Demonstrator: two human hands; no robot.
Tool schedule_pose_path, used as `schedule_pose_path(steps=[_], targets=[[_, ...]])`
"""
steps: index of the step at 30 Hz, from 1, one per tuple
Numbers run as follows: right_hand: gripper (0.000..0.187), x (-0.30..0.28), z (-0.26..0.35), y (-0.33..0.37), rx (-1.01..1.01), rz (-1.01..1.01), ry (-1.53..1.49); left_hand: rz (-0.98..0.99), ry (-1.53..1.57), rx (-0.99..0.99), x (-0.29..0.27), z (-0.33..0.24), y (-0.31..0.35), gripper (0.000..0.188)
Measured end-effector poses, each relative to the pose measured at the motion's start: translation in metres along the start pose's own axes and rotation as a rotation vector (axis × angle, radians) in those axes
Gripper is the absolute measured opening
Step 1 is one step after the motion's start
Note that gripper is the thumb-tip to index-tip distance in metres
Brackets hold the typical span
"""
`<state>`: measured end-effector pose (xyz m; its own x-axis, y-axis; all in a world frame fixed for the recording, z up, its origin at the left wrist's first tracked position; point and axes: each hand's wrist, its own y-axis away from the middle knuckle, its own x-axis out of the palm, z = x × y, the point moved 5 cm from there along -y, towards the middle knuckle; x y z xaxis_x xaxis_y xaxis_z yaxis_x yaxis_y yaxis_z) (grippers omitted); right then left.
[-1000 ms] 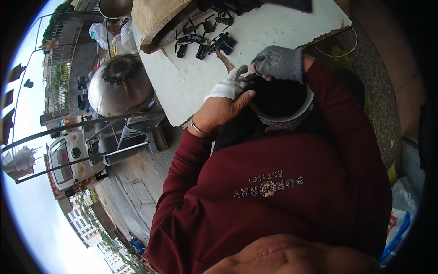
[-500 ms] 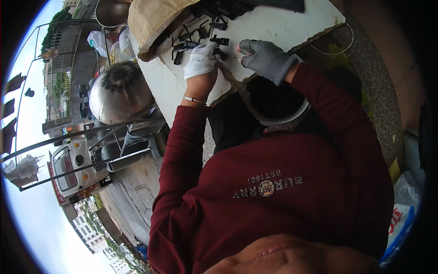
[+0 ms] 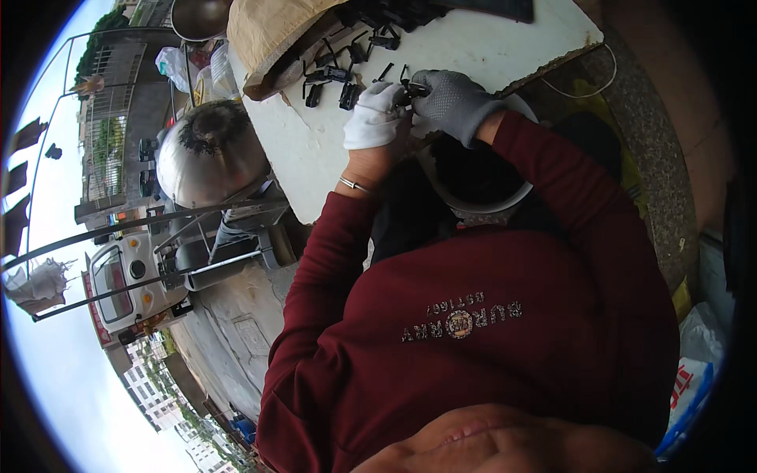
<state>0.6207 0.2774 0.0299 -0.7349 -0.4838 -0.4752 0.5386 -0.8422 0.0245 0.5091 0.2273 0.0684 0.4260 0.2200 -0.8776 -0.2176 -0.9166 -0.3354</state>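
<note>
Left hand [image 3: 372, 120] and right hand [image 3: 459, 102] meet at a small black piece [image 3: 412, 94] in the upper middle of the frame

The left, gloved in white, and the right, gloved in grey, both pinch the piece between their fingers, each grip closed on it (the gloves hide much of its shape). More black parts [image 3: 335, 75] lie just up and left of the hands on the white counter [image 3: 293, 150], near a tan paper sack [image 3: 272, 35] at the top; below the right hand, a round container [image 3: 485, 210] shows a dark inside
</note>
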Motion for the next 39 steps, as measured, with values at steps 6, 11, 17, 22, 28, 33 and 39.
schedule_pose_path(steps=[6, 11, 17, 22, 28, 33, 39], targets=[[0.025, -0.016, -0.019, -0.007, -0.421, -0.349, 0.121, -0.296, 0.629, -0.350, -0.022, 0.022, 0.036, 0.023], [0.029, -0.012, 0.016, 0.019, 0.048, 0.296, -0.405, 0.083, 1.154, -0.691, -0.013, 0.017, 0.043, 0.030], [0.030, -0.005, 0.009, 0.024, -0.199, 0.067, -0.313, 0.027, 1.443, -0.768, 0.005, -0.005, 0.046, 0.023], [0.024, -0.006, 0.036, 0.048, -0.426, -0.129, -0.173, 0.040, 1.124, -0.534, 0.001, -0.020, 0.033, 0.020], [0.022, -0.005, 0.006, 0.023, -0.139, -0.084, -0.285, 0.122, 1.140, -0.408, 0.002, -0.030, 0.037, 0.024], [0.030, -0.010, 0.021, 0.027, 0.071, 0.294, -0.402, 0.096, 1.025, -0.521, -0.002, -0.016, 0.038, 0.014], [0.026, 0.006, 0.031, 0.034, -0.180, 0.440, -0.066, 0.100, 0.762, -0.299, -0.008, -0.024, 0.034, 0.011]])
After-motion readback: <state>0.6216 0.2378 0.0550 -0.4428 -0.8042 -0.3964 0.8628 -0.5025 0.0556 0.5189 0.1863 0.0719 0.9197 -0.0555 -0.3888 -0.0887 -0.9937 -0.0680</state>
